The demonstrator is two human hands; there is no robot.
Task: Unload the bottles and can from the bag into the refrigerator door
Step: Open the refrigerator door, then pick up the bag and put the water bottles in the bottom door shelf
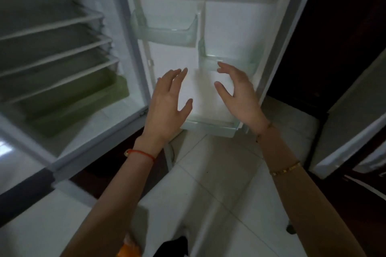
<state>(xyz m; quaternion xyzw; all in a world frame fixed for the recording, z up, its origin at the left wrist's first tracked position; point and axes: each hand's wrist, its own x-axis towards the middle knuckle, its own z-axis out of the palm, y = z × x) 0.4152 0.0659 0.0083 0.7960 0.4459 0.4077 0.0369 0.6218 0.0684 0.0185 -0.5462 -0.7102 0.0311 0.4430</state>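
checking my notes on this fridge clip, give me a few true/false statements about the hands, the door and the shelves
1. Both hands are open and hold nothing. True: the left hand and right hand are spread, palms facing each other, in front of the refrigerator door.
2. The door bins already hold bottles. False: the upper door bin and the bottom door bin look empty; no bottle or can shows.
3. The refrigerator door is shut. False: it stands open, its inner side facing the camera.
4. A red string bracelet is on the left wrist. True.
5. The inner shelves are packed with food. False: they look bare.
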